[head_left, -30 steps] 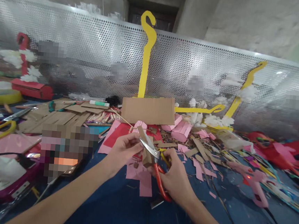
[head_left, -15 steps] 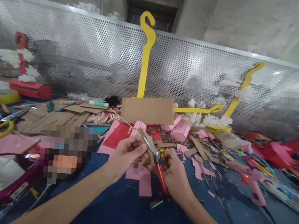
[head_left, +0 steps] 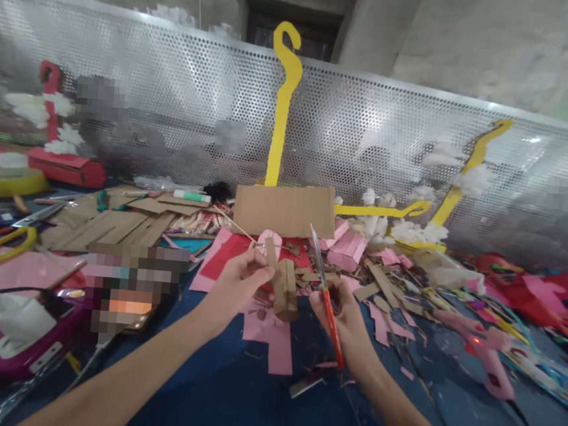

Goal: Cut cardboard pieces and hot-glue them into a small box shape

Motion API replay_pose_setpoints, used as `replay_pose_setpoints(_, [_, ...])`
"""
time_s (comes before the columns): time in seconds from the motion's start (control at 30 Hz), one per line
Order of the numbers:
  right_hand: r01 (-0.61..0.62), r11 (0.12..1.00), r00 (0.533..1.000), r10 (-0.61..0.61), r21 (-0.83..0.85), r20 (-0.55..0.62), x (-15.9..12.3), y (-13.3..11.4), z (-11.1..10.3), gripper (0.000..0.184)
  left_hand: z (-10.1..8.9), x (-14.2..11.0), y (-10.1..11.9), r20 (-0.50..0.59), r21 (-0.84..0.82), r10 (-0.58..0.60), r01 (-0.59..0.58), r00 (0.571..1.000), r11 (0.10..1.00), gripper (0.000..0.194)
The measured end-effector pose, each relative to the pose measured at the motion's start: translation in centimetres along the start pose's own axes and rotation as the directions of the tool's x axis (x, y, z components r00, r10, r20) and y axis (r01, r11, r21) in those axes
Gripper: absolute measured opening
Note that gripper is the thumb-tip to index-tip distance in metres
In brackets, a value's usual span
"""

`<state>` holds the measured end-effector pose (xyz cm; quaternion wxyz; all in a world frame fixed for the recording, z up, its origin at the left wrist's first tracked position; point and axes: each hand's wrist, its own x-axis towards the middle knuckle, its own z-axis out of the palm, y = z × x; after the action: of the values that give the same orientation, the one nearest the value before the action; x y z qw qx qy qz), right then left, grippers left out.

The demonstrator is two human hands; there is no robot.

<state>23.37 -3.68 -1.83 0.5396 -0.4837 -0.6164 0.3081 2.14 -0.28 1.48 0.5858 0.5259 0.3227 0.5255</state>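
My left hand (head_left: 245, 286) pinches a narrow cardboard strip (head_left: 270, 255) between thumb and fingers. A small folded cardboard piece (head_left: 285, 294) shows just to the right of the fingertips; whether the hand touches it I cannot tell. Scissors (head_left: 331, 323) with red handles are gripped in my right hand (head_left: 344, 318), blades pointing up and away, apart from the strip. Beneath the hands lie pink paper pieces (head_left: 279, 352) and a red sheet (head_left: 230, 255).
A cardboard panel (head_left: 284, 211) with a yellow hook shape (head_left: 281, 120) stands ahead. Cardboard scraps (head_left: 382, 284) litter the right side, near a pink glue gun (head_left: 481, 349). Yellow tape (head_left: 8, 182) and yellow-handled scissors (head_left: 23, 243) lie left. A perforated metal screen (head_left: 175, 97) closes the back.
The scissors have moved right, away from the cardboard in my left hand, and now point more upright. My left hand stays nearly in place, still pinching the cardboard.
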Motion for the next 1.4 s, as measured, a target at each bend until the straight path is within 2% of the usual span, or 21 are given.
replay_pose_setpoints(0.1, [0.008, 1.0, 1.0, -0.007, 0.029, -0.016, 0.1, 0.3, -0.1, 0.025, 0.1, -0.1, 0.2, -0.006, 0.018, 0.009, -0.008, 1.0, 1.0, 0.024])
replay_pose_setpoints(0.27, [-0.007, 0.998, 1.0, 0.008, 0.055, -0.015, 0.0, 0.1, 0.0, 0.027, 0.0, -0.1, 0.5, 0.068, 0.025, -0.029, 0.028, 0.997, 0.999, 0.024])
replay_pose_setpoints(0.5, [-0.018, 0.998, 0.999, 0.02, 0.061, -0.034, 0.3, 0.4, -0.1, 0.032, -1.0, 0.3, 0.1, -0.003, 0.177, 0.013, -0.012, 1.0, 0.984, 0.019])
replay_pose_setpoints(0.67, [-0.069, 0.998, 0.995, 0.068, 0.009, 0.071, 0.3, 0.3, -0.4, 0.038, -1.4, 0.5, 0.1, -0.003, 0.213, 0.021, -0.02, 1.0, 0.977, 0.018])
replay_pose_setpoints(0.77, [-0.102, 0.994, 0.985, 0.107, -0.041, 0.136, -0.1, -0.2, -0.3, 0.033, -1.6, 0.6, 0.0, 0.0, 0.165, -0.004, 0.004, 1.0, 0.986, 0.017])
replay_pose_setpoints(0.93, [-0.093, 0.985, 0.978, 0.118, -0.148, 0.174, -0.6, -1.3, 0.1, 0.035, -1.7, 0.7, 0.0, 0.045, -0.01, -0.017, 0.017, 0.999, 1.0, 0.018])
replay_pose_setpoints(1.0, [-0.098, 0.981, 0.974, 0.128, -0.167, 0.184, -0.7, -1.6, 0.3, 0.035, -1.6, 0.6, 0.1, 0.062, -0.024, -0.014, 0.016, 0.998, 1.0, 0.02])
replay_pose_setpoints(1.13, [-0.088, 0.977, 0.984, 0.116, -0.194, 0.139, -0.8, -1.7, 0.4, 0.034, -1.1, 0.2, 0.2, 0.108, 0.06, -0.007, 0.0, 0.994, 0.998, 0.025])
replay_pose_setpoints(1.23, [-0.072, 0.972, 0.991, 0.094, -0.223, 0.092, -0.8, -1.7, 0.3, 0.034, -0.7, 0.0, 0.2, 0.146, 0.027, -0.027, 0.024, 0.989, 0.999, 0.027])
replay_pose_setpoints(1.3, [-0.084, 0.964, 0.993, 0.102, -0.251, 0.06, -0.8, -1.9, 0.3, 0.036, -0.6, 0.1, 0.2, 0.124, -0.011, -0.03, 0.032, 0.992, 0.999, 0.029])
replay_pose_setpoints(1.4, [-0.085, 0.952, 0.995, 0.095, -0.295, 0.023, -0.7, -2.1, 0.3, 0.038, -0.8, 0.4, 0.1, 0.062, -0.053, 0.02, -0.017, 0.998, 0.998, 0.029])
